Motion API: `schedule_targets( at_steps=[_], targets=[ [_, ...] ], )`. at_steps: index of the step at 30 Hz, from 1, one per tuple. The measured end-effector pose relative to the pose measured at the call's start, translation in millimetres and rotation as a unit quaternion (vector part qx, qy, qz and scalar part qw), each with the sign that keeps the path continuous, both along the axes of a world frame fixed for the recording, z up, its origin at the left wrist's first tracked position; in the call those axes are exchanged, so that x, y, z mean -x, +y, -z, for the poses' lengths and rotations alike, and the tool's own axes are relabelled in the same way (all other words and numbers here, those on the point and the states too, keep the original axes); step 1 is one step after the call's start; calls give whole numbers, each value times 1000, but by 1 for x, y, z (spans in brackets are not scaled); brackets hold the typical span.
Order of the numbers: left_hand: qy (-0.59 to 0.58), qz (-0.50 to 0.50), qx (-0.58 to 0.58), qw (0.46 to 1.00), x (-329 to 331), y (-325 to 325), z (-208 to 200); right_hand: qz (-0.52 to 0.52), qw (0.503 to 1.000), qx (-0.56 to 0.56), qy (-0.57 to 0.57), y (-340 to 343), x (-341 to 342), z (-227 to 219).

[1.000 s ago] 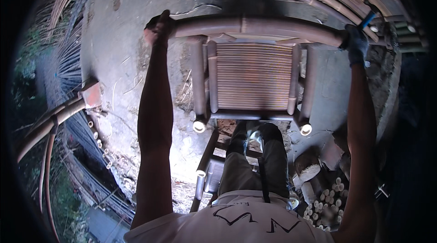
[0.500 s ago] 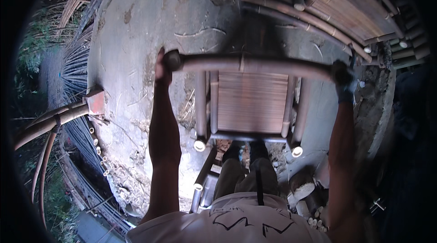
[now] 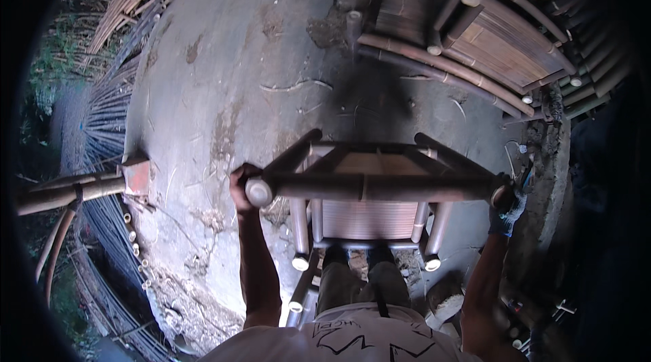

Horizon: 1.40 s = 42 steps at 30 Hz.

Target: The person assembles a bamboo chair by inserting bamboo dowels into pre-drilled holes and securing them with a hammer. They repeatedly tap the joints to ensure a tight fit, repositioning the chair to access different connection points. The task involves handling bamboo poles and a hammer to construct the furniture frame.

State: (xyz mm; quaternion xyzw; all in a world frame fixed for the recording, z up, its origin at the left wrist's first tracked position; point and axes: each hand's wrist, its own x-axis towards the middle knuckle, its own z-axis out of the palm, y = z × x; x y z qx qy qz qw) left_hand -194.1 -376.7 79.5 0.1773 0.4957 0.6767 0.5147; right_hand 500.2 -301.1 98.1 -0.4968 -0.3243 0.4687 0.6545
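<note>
The left hand is closed about the left end of a thick crossbar, its fingers wrapped against the pale, round cut end. The right hand, in a greyish glove, is closed about the other end of the same bar. Just beside the glove is a thin bluish thing, perhaps a tool's handle, though it is too dim and blurred there to be sure.

The bar belongs to a brown bamboo frame, which lies between the two forearms, straight in front of the person's body. Beyond the bar, two slanting poles spread toward its ends, with a flat panel set between them. On the near side of the bar, a slatted panel sits between upright posts, and two pale open pole ends face the person.

Below come the person's trousered legs and a white shirt with dark lines printed on it.

Farther out is a worn grey floor with a dark shadow ahead of the frame. More bamboo furniture stands at the upper right, and bundled poles lie along the left.
</note>
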Motion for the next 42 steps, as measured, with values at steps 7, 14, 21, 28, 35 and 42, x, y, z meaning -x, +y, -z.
schedule_targets(
  at_steps=[7, 14, 21, 28, 35, 42],
  targets=[
    [-8, -25, -64, 998, 7, -19, -32, -7, 997, -23, -71, 8, 10, -31],
    [-81, -39, -91, 992, 40, -4, -80, -25, 982, -61, 176, 36, 35, -74],
    [-22, -134, -173, 975, 76, -13, -216, -60, 974, -115, 186, 88, 137, -189],
    [73, -287, -211, 932, 159, -44, -273, -100, 971, -97, 195, 157, 279, -235],
    [220, -394, -189, 872, 243, -9, -296, -188, 947, -104, 238, 230, 414, -264],
    [72, -293, -239, 923, 340, 118, -345, -150, 955, -125, 223, 320, 478, -276]
  ],
)
